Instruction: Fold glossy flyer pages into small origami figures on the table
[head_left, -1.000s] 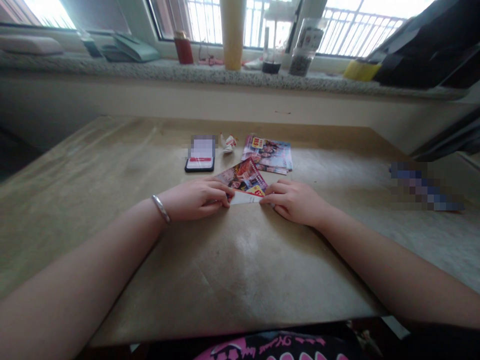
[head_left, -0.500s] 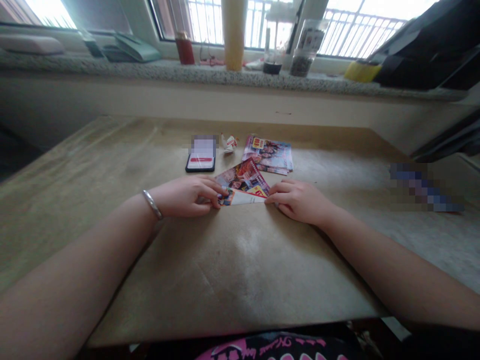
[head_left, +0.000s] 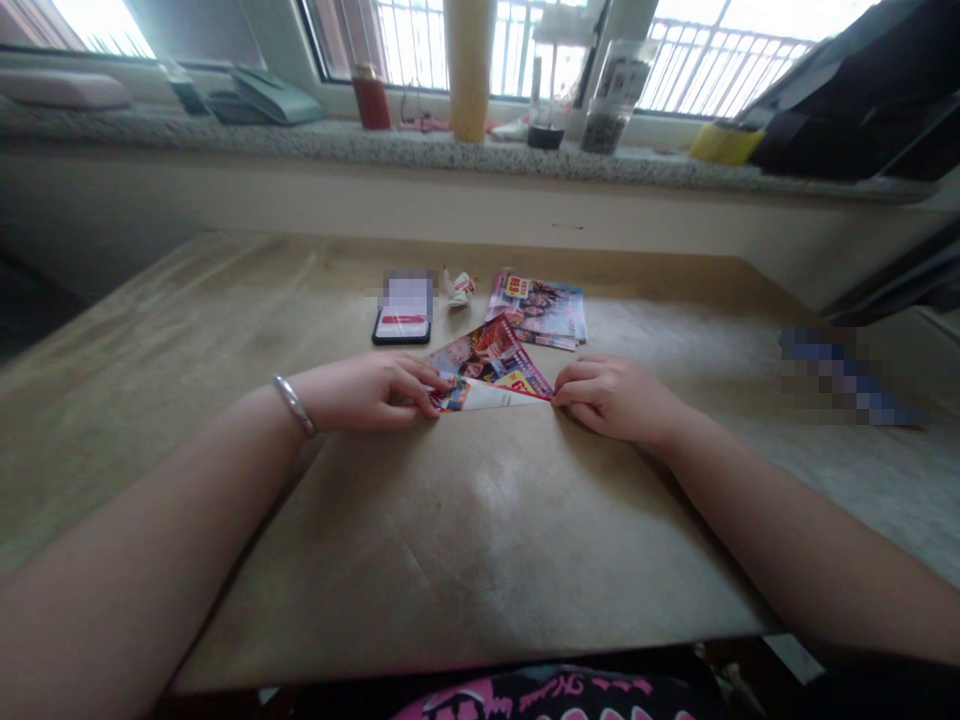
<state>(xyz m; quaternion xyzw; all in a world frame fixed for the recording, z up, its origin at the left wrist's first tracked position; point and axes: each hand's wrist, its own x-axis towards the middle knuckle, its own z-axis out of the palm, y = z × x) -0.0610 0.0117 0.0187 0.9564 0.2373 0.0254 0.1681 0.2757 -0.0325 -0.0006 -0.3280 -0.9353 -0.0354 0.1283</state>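
Two bare hands work at the folded flyer (head_left: 484, 352), which lies just above the middle of the frame, and I see them wider apart than a second ago. Back then both sat closer in along its near edge; now the left hand (head_left: 367, 392) has shifted toward the left of the frame and the right hand (head_left: 622, 398) toward the right, so more of the pale strip (head_left: 491, 394) shows between them. The phone (head_left: 403, 328), crumpled paper (head_left: 460, 288) and stack of flyers (head_left: 551, 312) look unmoved.

On the left, I read the fingers (head_left: 421, 375) as nearly closed, thumb and forefinger bent together, grasping the left end of the strip. On the right they are bunched tight, tips pinching its pointed end. I cannot tell how hard either hand presses.

For edges, I have the flyer's printed corner pointing up the frame, close to the lower left of the stack; whether they touch, I cannot tell. Crumpled paper lies between phone and stack. The worktop (head_left: 480, 560) stretches below the hands to its near edge at the bottom of the frame, and rightward as far as a pixelated object (head_left: 847, 380). Upward, it ends at the wall (head_left: 465, 195) under the windowsill (head_left: 420, 147).
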